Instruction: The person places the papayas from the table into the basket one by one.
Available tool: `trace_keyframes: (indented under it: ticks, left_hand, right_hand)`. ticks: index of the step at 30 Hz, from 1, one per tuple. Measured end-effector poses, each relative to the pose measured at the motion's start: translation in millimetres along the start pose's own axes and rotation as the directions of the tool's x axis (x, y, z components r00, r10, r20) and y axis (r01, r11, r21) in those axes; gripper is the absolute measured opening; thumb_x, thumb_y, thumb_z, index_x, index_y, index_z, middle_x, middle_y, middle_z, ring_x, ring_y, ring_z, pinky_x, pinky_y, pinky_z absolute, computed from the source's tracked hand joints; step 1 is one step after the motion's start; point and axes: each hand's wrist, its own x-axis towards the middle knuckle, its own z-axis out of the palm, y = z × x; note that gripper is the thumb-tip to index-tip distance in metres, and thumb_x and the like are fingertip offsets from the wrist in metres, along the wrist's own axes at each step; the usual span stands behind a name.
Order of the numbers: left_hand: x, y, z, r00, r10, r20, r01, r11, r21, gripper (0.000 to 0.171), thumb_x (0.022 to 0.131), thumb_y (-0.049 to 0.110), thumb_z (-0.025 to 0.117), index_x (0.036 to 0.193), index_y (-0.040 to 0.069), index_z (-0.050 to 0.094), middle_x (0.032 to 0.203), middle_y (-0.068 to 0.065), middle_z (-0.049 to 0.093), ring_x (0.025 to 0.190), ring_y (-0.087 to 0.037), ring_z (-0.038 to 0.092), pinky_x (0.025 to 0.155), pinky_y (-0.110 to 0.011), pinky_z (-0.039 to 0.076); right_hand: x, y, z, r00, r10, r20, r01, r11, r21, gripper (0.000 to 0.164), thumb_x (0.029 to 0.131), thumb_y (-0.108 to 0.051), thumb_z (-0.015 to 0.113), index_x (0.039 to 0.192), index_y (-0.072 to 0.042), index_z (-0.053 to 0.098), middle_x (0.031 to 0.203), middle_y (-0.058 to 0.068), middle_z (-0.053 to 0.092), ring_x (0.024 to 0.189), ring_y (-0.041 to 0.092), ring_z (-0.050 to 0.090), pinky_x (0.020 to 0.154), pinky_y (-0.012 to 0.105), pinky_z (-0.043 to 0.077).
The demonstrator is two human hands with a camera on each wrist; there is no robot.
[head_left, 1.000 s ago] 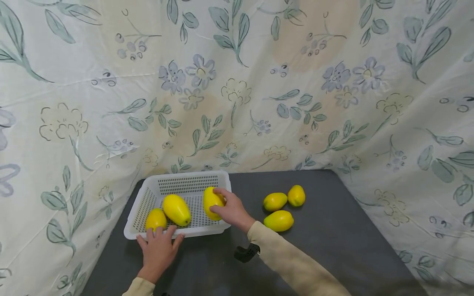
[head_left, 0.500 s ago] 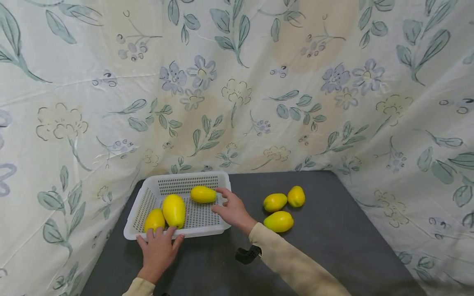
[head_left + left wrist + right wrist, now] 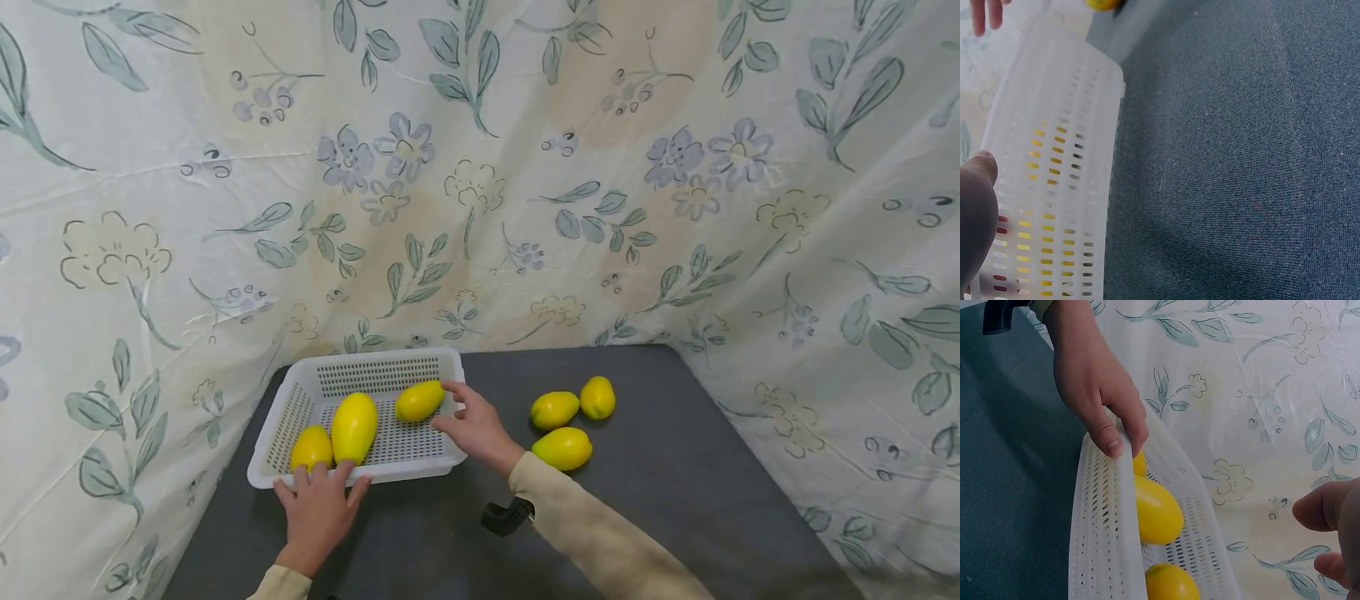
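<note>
A white perforated plastic basket (image 3: 408, 473) holds three smooth yellow fruits that look like papayas. One papaya (image 3: 311, 448) lies at its left, a larger one (image 3: 354, 427) beside it, and another (image 3: 420, 402) towards the right. My left hand (image 3: 321, 508) grips the basket's front rim; in the right wrist view its thumb is outside the wall and its fingers reach inside. Over the right rim my right hand (image 3: 480, 427) is spread, thumb and fingers apart, holding nothing. Its fingertips are close to the right papaya; whether they touch it I cannot tell.
On the dark table (image 3: 675, 500), right of the basket, lie three more papayas: one at the front (image 3: 562, 449), one behind it (image 3: 555, 410) and one farther right (image 3: 597, 397). A floral curtain (image 3: 480, 208) hangs behind the table and at both sides.
My right hand has let go of the papaya, which tipped over and now lies inside the basket. The larger papaya has turned slightly. My left hand stays on the rim.
</note>
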Motion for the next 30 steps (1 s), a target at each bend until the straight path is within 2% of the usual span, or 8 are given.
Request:
trace_keyframes:
  ticks: [4, 10, 16, 22, 27, 30]
  left_hand:
    - [-0.8, 1.1, 0.4, 1.000, 0.009, -0.013, -0.009, 1.000, -0.002, 0.042, 0.086, 0.044, 0.070, 0.111, 0.011, 0.065, 0.096, -0.025, 0.056, 0.104, -0.051, 0.041, 0.095, -0.078, 0.014]
    - [-1.7, 1.5, -1.7, 1.000, 0.002, 0.004, -0.002, 1.000, -0.017, 0.042, 0.087, 0.044, 0.069, 0.112, 0.011, 0.065, 0.098, -0.025, 0.057, 0.104, -0.051, 0.041, 0.094, -0.078, 0.013]
    - [-1.7, 2.1, -1.3, 1.000, 0.010, 0.004, -0.010, 1.000, -0.013, 0.043, 0.087, 0.044, 0.069, 0.113, 0.011, 0.065, 0.100, -0.026, 0.057, 0.104, -0.051, 0.041, 0.094, -0.078, 0.014]
    - [-0.8, 1.7, 1.9, 0.999, 0.028, -0.046, -0.028, 1.000, -0.009, 0.043, 0.084, 0.043, 0.073, 0.111, 0.010, 0.066, 0.097, -0.026, 0.057, 0.101, -0.051, 0.042, 0.093, -0.078, 0.015]
    - [1.1, 0.6, 0.7, 1.000, 0.003, 0.009, -0.003, 1.000, 0.003, 0.046, 0.086, 0.046, 0.069, 0.115, 0.010, 0.065, 0.102, -0.027, 0.057, 0.105, -0.053, 0.040, 0.095, -0.078, 0.013]
    - [2.7, -2.0, 1.3, 0.999, -0.015, 0.040, 0.014, 1.000, 0.007, 0.047, 0.087, 0.046, 0.068, 0.117, 0.011, 0.064, 0.104, -0.027, 0.057, 0.108, -0.053, 0.039, 0.096, -0.079, 0.011]
  right_hand:
    - [-1, 4, -4, 1.000, 0.001, 0.002, -0.001, 1.000, -0.004, 0.057, 0.089, -0.027, 0.067, 0.142, -0.021, 0.047, 0.142, 0.016, 0.049, 0.115, 0.032, 0.057, 0.089, 0.049, 0.052]
    - [-1, 11, -12, 1.000, 0.021, 0.009, -0.021, 1.000, 0.008, 0.059, 0.090, -0.028, 0.066, 0.143, -0.019, 0.045, 0.146, 0.018, 0.046, 0.116, 0.032, 0.059, 0.088, 0.048, 0.055]
    - [-7, 19, -30, 1.000, 0.021, 0.009, -0.021, 1.000, 0.021, 0.056, 0.092, -0.030, 0.065, 0.143, -0.022, 0.044, 0.147, 0.015, 0.044, 0.120, 0.033, 0.057, 0.091, 0.048, 0.054]
    - [-15, 31, -67, 0.999, 0.034, -0.040, -0.031, 0.997, 0.070, 0.053, 0.093, -0.023, 0.064, 0.142, -0.020, 0.045, 0.148, 0.018, 0.042, 0.123, 0.036, 0.056, 0.088, 0.046, 0.055]
    - [-23, 55, -105, 0.994, 0.079, -0.077, -0.072, 0.994, 0.088, 0.056, 0.095, -0.021, 0.062, 0.146, -0.018, 0.040, 0.151, 0.021, 0.035, 0.125, 0.037, 0.053, 0.085, 0.042, 0.055]
    - [-26, 69, -130, 0.988, 0.116, -0.105, -0.111, 0.993, 0.048, 0.058, 0.096, -0.024, 0.061, 0.148, -0.017, 0.036, 0.153, 0.022, 0.032, 0.129, 0.040, 0.050, 0.087, 0.042, 0.055]
